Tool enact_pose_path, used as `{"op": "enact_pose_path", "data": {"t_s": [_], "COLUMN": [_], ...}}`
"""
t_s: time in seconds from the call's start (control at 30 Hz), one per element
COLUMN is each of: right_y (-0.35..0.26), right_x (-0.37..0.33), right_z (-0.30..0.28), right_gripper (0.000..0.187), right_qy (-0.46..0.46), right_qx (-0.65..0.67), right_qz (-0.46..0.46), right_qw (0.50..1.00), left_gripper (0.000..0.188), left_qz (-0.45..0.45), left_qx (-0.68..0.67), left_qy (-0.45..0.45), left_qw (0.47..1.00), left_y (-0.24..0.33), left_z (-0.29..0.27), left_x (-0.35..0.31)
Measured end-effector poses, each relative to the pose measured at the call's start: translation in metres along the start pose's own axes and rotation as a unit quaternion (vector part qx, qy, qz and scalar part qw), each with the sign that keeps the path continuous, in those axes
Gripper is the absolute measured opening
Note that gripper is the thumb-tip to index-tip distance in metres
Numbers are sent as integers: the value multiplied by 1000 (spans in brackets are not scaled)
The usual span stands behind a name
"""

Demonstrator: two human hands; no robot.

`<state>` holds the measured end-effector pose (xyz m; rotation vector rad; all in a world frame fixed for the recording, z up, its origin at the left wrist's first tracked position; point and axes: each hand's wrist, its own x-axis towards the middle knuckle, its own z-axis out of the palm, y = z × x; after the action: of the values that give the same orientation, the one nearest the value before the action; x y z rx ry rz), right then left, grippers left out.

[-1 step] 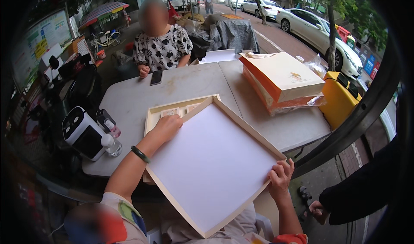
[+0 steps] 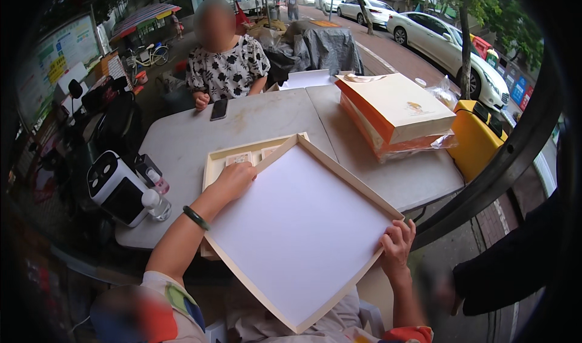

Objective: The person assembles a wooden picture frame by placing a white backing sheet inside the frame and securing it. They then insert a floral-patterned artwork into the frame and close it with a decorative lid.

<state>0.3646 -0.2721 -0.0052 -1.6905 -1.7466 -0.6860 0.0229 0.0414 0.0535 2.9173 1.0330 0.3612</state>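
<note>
A large, shallow cream box lid (image 2: 303, 234), white inside, is tilted cornerwise before me with its hollow side up. My left hand (image 2: 237, 180), a dark green bangle at its wrist, grips the lid's upper left rim. At the right corner my right hand (image 2: 398, 244) has its fingers curled round the edge. Partly hidden beneath the lid, a cream box (image 2: 219, 155) rests on the table, with small patterned packets (image 2: 239, 158) in its compartments next to my left hand.
Across the pale table (image 2: 254, 121) sits a person (image 2: 227, 67) near a phone (image 2: 219, 109). A white device (image 2: 124, 188) and a clear bottle (image 2: 157, 204) stand left. At right are a cream-and-orange bag (image 2: 400, 107) and a yellow case (image 2: 476, 138). Someone's dark-clothed leg (image 2: 509, 282) is lower right.
The lid's right corner has shifted very slightly rightward and up with my right hand. My left hand stays in place. The bystander's hand and foot at lower right are now blurred by motion.
</note>
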Motion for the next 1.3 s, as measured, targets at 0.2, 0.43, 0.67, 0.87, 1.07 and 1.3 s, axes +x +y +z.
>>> {"op": "enact_pose_path", "data": {"t_s": [0.2, 0.43, 0.67, 0.87, 1.07, 1.3], "right_y": [67, 87, 138, 137, 101, 93], "right_x": [23, 84, 123, 124, 137, 145], "right_z": [36, 18, 8, 1, 0, 10], "right_gripper": [19, 16, 47, 57, 64, 52], "right_qy": [2, -155, -298, -253, -157, -129], "right_qx": [95, 454, 363, 559, 635, 628], "right_qz": [41, 316, 242, 239, 223, 238], "right_qw": [995, 819, 849, 752, 723, 730], "left_gripper": [15, 29, 26, 44, 18, 17], "left_qz": [-39, -98, 36, 88, -97, -117], "left_qx": [-131, -346, -616, -649, -680, -663], "left_qy": [-57, -77, -18, -73, -45, -17], "left_qw": [989, 930, 787, 752, 725, 739], "left_y": [18, -3, -27, -17, -10, -15], "left_z": [-26, -35, -74, -105, -105, -107], "left_x": [-3, 7, -4, -3, -16, -25]}}
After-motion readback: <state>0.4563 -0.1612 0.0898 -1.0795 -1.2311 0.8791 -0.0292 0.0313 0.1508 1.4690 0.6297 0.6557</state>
